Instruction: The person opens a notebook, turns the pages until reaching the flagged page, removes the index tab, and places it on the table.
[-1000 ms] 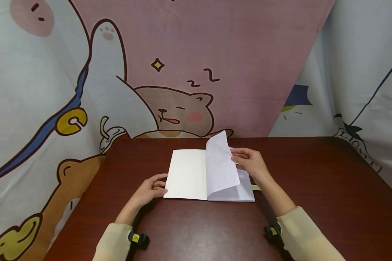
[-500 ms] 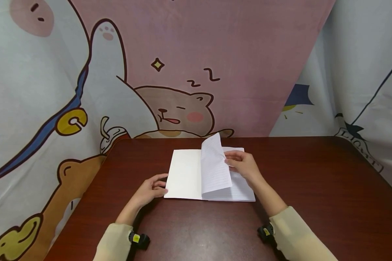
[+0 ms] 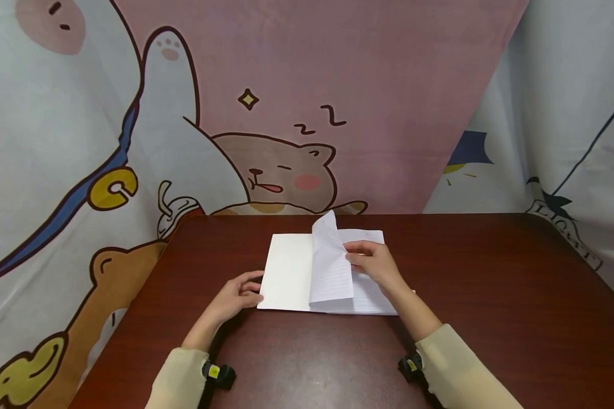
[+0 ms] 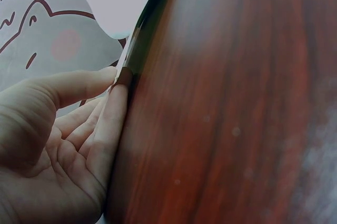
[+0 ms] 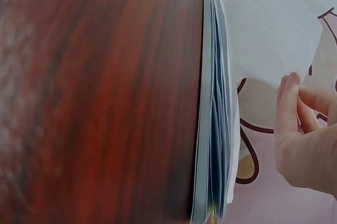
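Note:
An open notebook (image 3: pixel 286 272) lies on the brown table, its left side blank white and its right side lined. My left hand (image 3: pixel 234 295) holds the notebook's left edge; in the left wrist view the thumb (image 4: pixel 87 84) and a finger meet at the cover's edge. A lined page (image 3: pixel 331 267) stands raised and curved over the middle of the notebook. Between thumb and fingers, my right hand (image 3: pixel 373 262) pinches the outer edge of that page. The right wrist view shows the page stack (image 5: pixel 216 103) edge-on, with the hand (image 5: pixel 310 134) raised beside it.
The dark wooden table (image 3: pixel 491 295) extends on all sides of the notebook. Behind it hangs a cartoon-printed cloth (image 3: pixel 389 113). Each wrist wears a small black camera (image 3: pixel 220 375).
My right hand has moved left, carrying the pinched page with it, so more of the lined right side shows. My left hand stays at the notebook's left edge.

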### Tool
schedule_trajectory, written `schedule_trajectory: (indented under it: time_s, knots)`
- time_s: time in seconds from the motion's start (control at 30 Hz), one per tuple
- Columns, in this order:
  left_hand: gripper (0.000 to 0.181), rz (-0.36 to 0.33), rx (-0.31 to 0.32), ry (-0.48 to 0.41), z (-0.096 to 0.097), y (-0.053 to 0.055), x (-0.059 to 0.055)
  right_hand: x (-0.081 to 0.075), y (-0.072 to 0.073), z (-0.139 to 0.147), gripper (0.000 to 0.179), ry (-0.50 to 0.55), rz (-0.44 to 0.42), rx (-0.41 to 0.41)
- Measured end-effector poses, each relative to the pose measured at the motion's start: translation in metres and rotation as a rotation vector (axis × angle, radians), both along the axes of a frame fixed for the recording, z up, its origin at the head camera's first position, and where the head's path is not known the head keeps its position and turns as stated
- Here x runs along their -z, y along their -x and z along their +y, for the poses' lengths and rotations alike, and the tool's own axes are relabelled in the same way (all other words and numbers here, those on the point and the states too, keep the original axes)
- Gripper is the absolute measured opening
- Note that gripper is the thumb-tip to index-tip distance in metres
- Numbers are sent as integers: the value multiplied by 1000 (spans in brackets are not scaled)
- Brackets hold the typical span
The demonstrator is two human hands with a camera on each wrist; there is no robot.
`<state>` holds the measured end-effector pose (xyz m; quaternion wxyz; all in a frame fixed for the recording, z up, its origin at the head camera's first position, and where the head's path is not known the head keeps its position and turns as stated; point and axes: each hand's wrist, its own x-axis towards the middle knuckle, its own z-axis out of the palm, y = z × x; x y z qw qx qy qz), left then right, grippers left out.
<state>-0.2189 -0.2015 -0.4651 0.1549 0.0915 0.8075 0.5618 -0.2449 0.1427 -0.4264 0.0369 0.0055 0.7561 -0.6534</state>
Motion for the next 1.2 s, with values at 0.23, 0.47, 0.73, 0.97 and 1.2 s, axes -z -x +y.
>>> schedule_trajectory:
  time_s: [0.23,0.47,0.73,0.97,1.2]
  knots:
    - [59,-2,-7,14,0,0,0,-1,-2,-6,35,50,12,-31]
    - [59,6,-2,17,0,1,0,-1,-2,-13,39,124,35,-73]
    - [59,4,3,7,-2,1,2,0,-1,-22,39,171,56,-78]
    - [59,1,1,-5,-1,1,2,-3,0,-29,38,191,61,-72]
    - [60,4,4,-15,-3,1,3,-4,2,-32,38,216,78,-98]
